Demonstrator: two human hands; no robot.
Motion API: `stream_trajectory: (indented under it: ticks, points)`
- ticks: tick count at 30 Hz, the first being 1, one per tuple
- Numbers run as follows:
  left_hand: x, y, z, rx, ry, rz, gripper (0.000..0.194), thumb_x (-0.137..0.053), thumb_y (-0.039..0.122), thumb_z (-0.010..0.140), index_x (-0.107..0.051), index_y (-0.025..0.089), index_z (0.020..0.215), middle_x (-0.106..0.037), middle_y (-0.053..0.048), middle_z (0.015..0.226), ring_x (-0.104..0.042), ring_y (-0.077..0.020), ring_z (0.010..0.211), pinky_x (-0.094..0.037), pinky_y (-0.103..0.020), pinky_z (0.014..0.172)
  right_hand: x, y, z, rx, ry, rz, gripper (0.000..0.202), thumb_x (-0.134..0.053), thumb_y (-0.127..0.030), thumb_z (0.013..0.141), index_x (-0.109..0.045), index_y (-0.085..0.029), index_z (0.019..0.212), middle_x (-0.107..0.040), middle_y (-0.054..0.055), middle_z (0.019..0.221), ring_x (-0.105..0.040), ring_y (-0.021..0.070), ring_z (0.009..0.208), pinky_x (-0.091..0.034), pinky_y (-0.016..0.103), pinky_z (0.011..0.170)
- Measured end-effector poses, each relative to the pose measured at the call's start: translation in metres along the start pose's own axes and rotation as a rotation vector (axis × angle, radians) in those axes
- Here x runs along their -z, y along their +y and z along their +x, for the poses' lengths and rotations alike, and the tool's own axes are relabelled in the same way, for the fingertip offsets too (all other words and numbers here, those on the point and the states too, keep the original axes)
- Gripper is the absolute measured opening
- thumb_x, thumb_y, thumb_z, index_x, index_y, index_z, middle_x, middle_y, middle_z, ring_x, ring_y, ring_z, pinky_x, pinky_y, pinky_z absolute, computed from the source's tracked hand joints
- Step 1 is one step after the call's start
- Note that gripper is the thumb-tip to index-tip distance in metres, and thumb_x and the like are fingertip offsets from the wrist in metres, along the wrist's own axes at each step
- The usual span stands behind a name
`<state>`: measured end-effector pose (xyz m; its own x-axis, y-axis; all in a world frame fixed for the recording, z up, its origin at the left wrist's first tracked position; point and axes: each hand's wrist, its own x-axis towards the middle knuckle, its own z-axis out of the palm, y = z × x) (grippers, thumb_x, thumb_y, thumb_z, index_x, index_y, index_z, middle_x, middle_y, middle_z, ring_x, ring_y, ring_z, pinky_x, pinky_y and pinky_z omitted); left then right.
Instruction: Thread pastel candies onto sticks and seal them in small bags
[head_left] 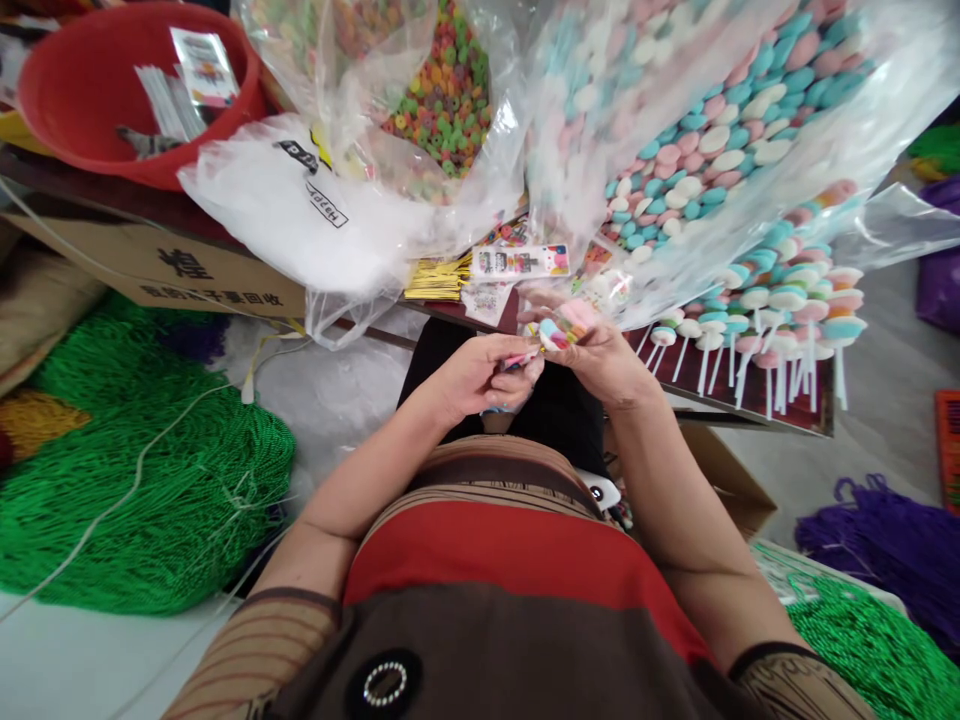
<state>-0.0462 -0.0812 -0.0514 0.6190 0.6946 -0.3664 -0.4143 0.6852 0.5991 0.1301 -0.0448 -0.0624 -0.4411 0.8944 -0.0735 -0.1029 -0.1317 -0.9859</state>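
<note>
Between my hands, just in front of the table edge, is a small candy pop in a clear wrapper (553,334), with pink, white, blue and yellow showing. My left hand (487,378) is closed, pinching the gathered lower end of the wrapper; a gold glint shows at the pinch. My right hand (606,362) is closed round the candy end from the other side. Beyond them on the table lie a bundle of gold twist ties (437,280) and a printed packet (520,262). The candy's stick is mostly hidden by my fingers.
Marshmallow pops on white sticks (799,300) lie at the right table edge. Behind are a large bag of pastel marshmallows (686,165), a bag of coloured rings (442,100), a white plastic bag (300,220) and a red basin (90,140). Green cord (150,480) lies left.
</note>
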Motion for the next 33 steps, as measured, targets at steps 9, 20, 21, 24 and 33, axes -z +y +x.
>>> stream_trajectory:
  ticks: [9,20,21,24,33]
  points:
    - [-0.010,-0.002,0.006,-0.065,0.101,-0.075,0.042,-0.051,0.033,0.101,-0.053,0.016,0.063,-0.025,0.010,0.044,-0.021,-0.0029,0.030,-0.024,-0.017,0.036,-0.005,0.019,0.008,0.016,0.178,0.028,0.040,-0.092,-0.058,0.060,-0.073,-0.023,0.067,-0.073,-0.002,0.070,-0.068,0.0162,0.068,-0.059,0.034,0.074]
    - [-0.001,-0.016,0.024,-0.515,0.479,0.241,0.042,-0.061,0.044,0.098,-0.048,0.020,0.067,-0.038,0.007,0.058,-0.028,-0.0045,0.044,-0.025,-0.020,0.041,-0.026,0.015,0.005,0.200,0.453,-0.344,0.027,-0.073,-0.044,0.084,-0.064,-0.023,0.070,-0.065,-0.002,0.070,-0.060,0.0147,0.070,-0.051,0.031,0.074]
    - [0.003,-0.015,0.022,-0.512,0.463,0.294,0.042,-0.062,0.047,0.097,-0.049,0.020,0.067,-0.039,0.007,0.057,-0.031,-0.0053,0.044,-0.028,-0.021,0.043,-0.026,0.015,0.005,0.186,0.440,-0.311,0.027,-0.072,-0.044,0.084,-0.063,-0.023,0.071,-0.064,-0.003,0.070,-0.058,0.0138,0.068,-0.051,0.030,0.072]
    - [0.007,-0.008,0.018,-0.509,0.420,0.418,0.034,-0.070,0.047,0.091,-0.059,0.020,0.075,-0.052,0.004,0.061,-0.050,-0.0086,0.057,-0.042,-0.022,0.058,-0.027,0.007,0.005,0.157,0.424,-0.317,0.025,-0.069,-0.042,0.085,-0.058,-0.023,0.073,-0.059,-0.004,0.068,-0.054,0.0123,0.065,-0.048,0.028,0.068]
    - [-0.023,0.042,-0.016,-0.721,0.147,0.243,0.057,-0.028,0.053,0.106,-0.075,0.021,0.101,-0.070,-0.005,0.082,-0.070,-0.0206,0.089,-0.055,-0.038,0.089,-0.038,-0.014,-0.001,0.273,0.353,-0.560,0.014,-0.062,-0.025,0.084,-0.054,-0.023,0.073,-0.058,-0.003,0.070,-0.050,0.0122,0.065,-0.045,0.029,0.067]
